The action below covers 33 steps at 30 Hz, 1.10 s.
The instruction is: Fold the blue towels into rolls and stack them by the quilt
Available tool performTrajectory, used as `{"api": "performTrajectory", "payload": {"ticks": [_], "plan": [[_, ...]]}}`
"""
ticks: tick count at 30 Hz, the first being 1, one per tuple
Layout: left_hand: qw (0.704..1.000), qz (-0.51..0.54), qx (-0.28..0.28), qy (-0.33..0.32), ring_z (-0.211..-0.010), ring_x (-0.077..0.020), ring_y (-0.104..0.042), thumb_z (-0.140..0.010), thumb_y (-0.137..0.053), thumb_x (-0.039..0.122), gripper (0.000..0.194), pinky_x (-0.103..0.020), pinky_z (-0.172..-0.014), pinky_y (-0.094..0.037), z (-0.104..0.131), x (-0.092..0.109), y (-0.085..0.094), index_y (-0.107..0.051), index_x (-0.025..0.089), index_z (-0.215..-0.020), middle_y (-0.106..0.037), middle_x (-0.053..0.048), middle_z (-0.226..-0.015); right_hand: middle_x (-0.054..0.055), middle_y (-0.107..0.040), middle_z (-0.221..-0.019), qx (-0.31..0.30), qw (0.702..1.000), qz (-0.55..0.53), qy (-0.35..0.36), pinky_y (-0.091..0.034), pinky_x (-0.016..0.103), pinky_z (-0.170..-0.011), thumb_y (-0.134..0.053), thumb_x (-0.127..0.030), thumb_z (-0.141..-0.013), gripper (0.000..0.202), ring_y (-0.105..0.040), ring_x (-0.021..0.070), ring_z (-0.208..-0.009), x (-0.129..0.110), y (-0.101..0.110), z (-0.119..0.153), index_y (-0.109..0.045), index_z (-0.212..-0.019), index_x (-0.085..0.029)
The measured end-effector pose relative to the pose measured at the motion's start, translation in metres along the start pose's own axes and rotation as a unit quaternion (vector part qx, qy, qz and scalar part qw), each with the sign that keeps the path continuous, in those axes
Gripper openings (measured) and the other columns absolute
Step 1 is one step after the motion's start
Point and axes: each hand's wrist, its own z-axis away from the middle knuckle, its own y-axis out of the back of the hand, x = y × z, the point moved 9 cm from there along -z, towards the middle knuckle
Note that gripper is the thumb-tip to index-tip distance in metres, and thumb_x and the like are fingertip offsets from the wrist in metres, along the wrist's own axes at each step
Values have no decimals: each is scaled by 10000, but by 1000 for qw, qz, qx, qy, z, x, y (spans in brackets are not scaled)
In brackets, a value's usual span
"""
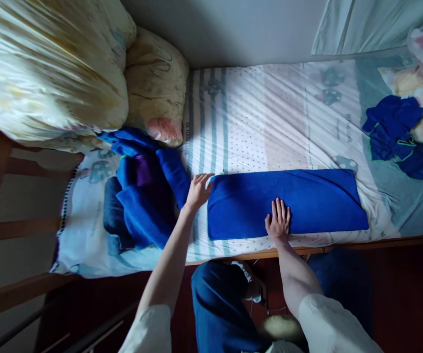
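Observation:
A blue cloth (288,203), folded into a long flat strip, lies along the near side of the bed. At its upper left corner, my left hand (198,191) has thumb and fingers closed, with a small whitish bit, perhaps a label, showing between them. My right hand (278,220) rests flat on the strip near its lower edge, fingers spread. Left of my left hand is a loose heap of blue clothing (141,196) with a purple patch inside. Dark blue denim (112,220) pokes out from beneath that heap.
The bed sheet (248,117) is patterned and wrinkled. A large pale bundle (57,68) and a pillow (156,83) stand at the left. Crumpled dark blue clothing (399,132) with green edging lies at the right. The wooden bed edge (241,256) runs before my knees.

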Motion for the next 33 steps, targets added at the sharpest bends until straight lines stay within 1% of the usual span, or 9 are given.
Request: {"api": "performTrajectory", "payload": {"ticks": [4,8,13,18,22,24,28,30,33], "plan": [[987,-5,-153,-43,-1120,-256,-661,-933,-541,433,375,-402,-1048,-474,-54,-10,-25,-688,229,-1211,-769,-76,-1133,115,-342,-1677,-1,1000,-1,1,-174,535,-1274,-403,-260,-997,652,-283,274,-1556,1,-2,0,-301,-1633,-167],[973,-45,-225,-35,-977,-245,-686,-882,-603,494,332,-361,-964,-496,-66,-32,-39,-740,246,-1055,-779,-51,-976,114,-347,-1675,7,1000,-1,3,-180,529,-1276,-430,-256,-981,669,-272,274,-1559,1,-4,1,-303,-1633,-170],[986,-105,-129,4,-1031,-274,-629,-964,-529,453,313,-415,-998,-476,-61,-41,-21,-717,204,-992,-730,-88,-929,121,-375,-1660,3,1000,2,2,-183,527,-1276,-415,-262,-992,632,-288,266,-1555,1,-2,1,-352,-1612,-160],[994,-94,37,31,-1313,-362,-512,-1018,-435,374,403,-568,-1128,-370,-24,12,-15,-621,156,-1301,-617,-205,-1348,114,-351,-1673,-5,1000,3,-1,-167,527,-1280,-404,-257,-993,643,-267,257,-1564,1,-3,1,-322,-1625,-168],[998,-8,-21,-65,-1524,-341,-335,-996,-457,424,505,-578,-1241,-254,8,50,-51,-539,215,-1448,-444,-151,-1601,106,-347,-1676,-1,1000,-1,-1,-177,518,-1281,-407,-255,-990,659,-263,255,-1566,1,-2,1,-296,-1636,-179],[999,10,-20,-31,-1566,-331,-265,-997,-431,434,559,-594,-1264,-210,15,35,-55,-484,211,-1507,-394,-147,-1641,107,-358,-1671,1,1000,-1,-2,-178,519,-1281,-400,-259,-995,650,-282,260,-1560,0,-1,1,-305,-1634,-183],[990,-15,87,112,-1601,-365,-117,-1022,-350,399,636,-677,-1259,-130,29,6,-43,-347,110,-1589,-232,-214,-1697,119,-379,-1659,1,1000,2,-3,-172,515,-1284,-397,-263,-1003,631,-304,259,-1553,-1,0,1,-329,-1624,-169],[989,-16,110,100,-1608,-359,-53,-1023,-368,379,643,-676,-1265,-117,42,33,-54,-323,102,-1601,-171,-207,-1714,124,-380,-1658,3,1000,5,-3,-169,510,-1288,-405,-263,-1003,632,-296,256,-1557,-2,0,1,-329,-1623,-161],[998,14,63,0,-1609,-324,-85,-1014,-420,338,599,-621,-1284,-147,69,106,-96,-389,161,-1586,-214,-154,-1714,129,-368,-1663,7,1000,10,3,-167,511,-1291,-422,-259,-995,657,-278,261,-1566,-2,-2,3,-301,-1632,-151]]}}
